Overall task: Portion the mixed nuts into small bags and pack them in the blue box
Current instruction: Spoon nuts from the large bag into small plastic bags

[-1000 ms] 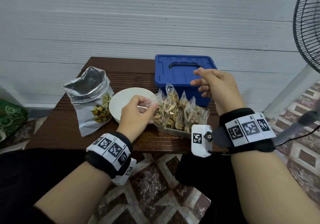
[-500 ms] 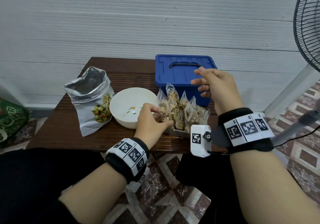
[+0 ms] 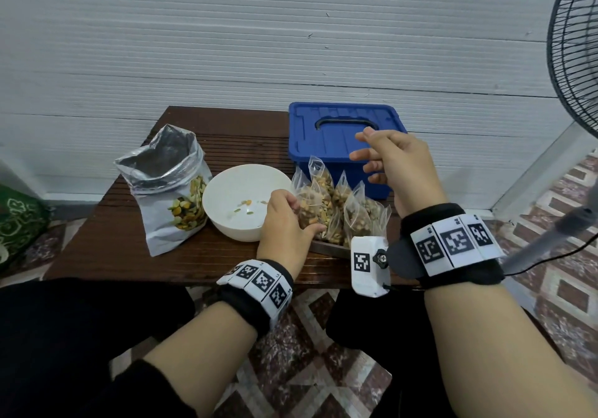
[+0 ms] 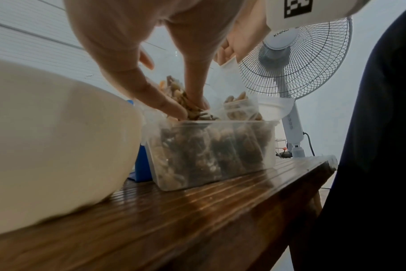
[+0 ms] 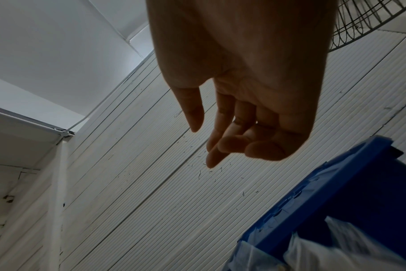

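Fingers (image 3: 318, 228) of your left hand (image 3: 284, 223) pinch a clear nut-filled small bag (image 3: 312, 210) in the clear plastic tub (image 4: 211, 154) on the counter (image 3: 129, 239). Your right hand (image 5: 243, 110) hangs loosely curled, holding nothing, above the lidded blue plastic box (image 3: 343, 139).

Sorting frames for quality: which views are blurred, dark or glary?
Head view: sharp, evenly lit, wide-angle bend at the fan. Left wrist: white bowl smeared, glare on table. Right wrist: right hand dark, backlit against the wall.
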Action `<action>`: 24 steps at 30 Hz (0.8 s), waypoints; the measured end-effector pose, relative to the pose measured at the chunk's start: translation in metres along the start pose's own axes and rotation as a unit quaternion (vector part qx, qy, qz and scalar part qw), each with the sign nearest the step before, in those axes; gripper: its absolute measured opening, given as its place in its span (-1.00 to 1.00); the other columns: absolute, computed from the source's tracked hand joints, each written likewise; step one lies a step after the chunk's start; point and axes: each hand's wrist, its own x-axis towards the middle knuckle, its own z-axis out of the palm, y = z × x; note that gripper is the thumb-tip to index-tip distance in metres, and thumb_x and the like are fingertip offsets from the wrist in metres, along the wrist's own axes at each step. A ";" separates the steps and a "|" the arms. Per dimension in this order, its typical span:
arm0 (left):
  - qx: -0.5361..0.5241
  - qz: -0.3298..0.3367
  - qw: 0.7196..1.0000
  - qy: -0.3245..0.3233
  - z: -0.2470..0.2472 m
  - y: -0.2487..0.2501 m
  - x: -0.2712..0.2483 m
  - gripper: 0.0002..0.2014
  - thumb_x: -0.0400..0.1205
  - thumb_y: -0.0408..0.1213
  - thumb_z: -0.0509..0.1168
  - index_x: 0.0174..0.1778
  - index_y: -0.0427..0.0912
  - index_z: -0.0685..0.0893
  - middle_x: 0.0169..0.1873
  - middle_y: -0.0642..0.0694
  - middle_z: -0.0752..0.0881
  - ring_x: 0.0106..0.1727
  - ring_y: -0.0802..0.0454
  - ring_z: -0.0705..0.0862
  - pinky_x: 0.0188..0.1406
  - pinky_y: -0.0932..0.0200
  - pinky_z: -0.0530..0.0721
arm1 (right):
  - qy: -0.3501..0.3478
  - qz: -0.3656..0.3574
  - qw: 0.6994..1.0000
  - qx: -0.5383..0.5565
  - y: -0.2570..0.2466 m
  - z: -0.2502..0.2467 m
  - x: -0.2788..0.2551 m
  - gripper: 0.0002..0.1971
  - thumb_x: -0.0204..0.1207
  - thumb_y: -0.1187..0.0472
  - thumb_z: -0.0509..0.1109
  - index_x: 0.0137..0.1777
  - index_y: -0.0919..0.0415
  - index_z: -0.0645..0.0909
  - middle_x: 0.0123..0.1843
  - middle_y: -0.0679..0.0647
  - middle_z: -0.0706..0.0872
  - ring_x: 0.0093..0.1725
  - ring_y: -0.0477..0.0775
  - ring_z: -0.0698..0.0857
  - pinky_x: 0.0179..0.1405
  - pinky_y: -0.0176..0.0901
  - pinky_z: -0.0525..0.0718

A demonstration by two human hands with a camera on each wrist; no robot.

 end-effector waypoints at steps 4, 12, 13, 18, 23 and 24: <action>0.017 0.003 1.000 -0.012 -0.007 0.000 -0.001 -0.35 0.30 -0.13 0.66 0.02 -0.06 0.30 -0.03 -0.01 0.51 -0.08 0.05 0.56 -0.15 0.31 0.46 | -0.001 0.002 1.000 -0.002 0.000 0.001 0.000 -0.82 0.64 0.03 0.31 -0.03 0.07 0.69 -0.21 0.04 0.81 -0.32 -0.07 0.61 -0.32 -0.22 0.56; 0.017 0.008 0.999 -0.048 -0.009 -0.007 -0.004 -0.39 0.37 -0.32 0.62 0.06 -0.04 0.28 0.01 0.04 0.47 -0.11 0.13 0.57 -0.16 0.49 0.47 | -0.001 0.003 1.000 -0.004 -0.001 0.001 -0.001 -0.82 0.65 0.02 0.29 -0.04 0.02 0.69 -0.24 0.01 0.81 -0.31 -0.07 0.62 -0.30 -0.21 0.57; 0.023 0.012 0.999 -0.044 -0.007 -0.007 -0.004 -0.39 0.37 -0.32 0.62 0.05 -0.04 0.28 -0.01 0.04 0.46 -0.07 0.08 0.57 -0.12 0.43 0.48 | -0.002 0.004 1.000 -0.004 -0.001 0.001 -0.001 -0.82 0.65 0.02 0.29 -0.05 0.02 0.69 -0.24 0.02 0.81 -0.31 -0.07 0.62 -0.30 -0.20 0.57; 0.048 0.012 0.998 -0.039 0.002 -0.006 -0.005 -0.40 0.39 -0.31 0.60 0.04 -0.01 0.25 -0.14 0.15 0.39 -0.04 -0.01 0.59 0.01 0.05 0.61 | 0.000 0.005 1.000 -0.003 -0.001 0.003 -0.002 -0.82 0.65 0.03 0.30 -0.05 0.05 0.69 -0.21 0.05 0.81 -0.30 -0.05 0.62 -0.30 -0.20 0.56; 0.040 0.011 0.998 -0.041 -0.002 -0.007 -0.004 -0.38 0.36 -0.30 0.62 0.03 -0.01 0.25 -0.11 0.11 0.45 -0.06 -0.02 0.61 0.01 0.05 0.62 | -0.002 0.004 1.000 0.000 -0.005 0.008 -0.001 -0.81 0.65 0.03 0.29 -0.06 0.05 0.70 -0.22 0.04 0.81 -0.31 -0.06 0.61 -0.31 -0.21 0.57; 0.035 0.009 0.998 -0.043 -0.004 -0.007 -0.004 -0.38 0.36 -0.28 0.62 0.02 -0.01 0.26 -0.09 0.07 0.49 -0.10 0.01 0.62 -0.01 0.09 0.62 | -0.003 0.003 1.000 0.001 -0.006 0.009 0.000 -0.80 0.65 0.02 0.28 -0.06 0.04 0.70 -0.22 0.04 0.81 -0.31 -0.07 0.62 -0.31 -0.21 0.57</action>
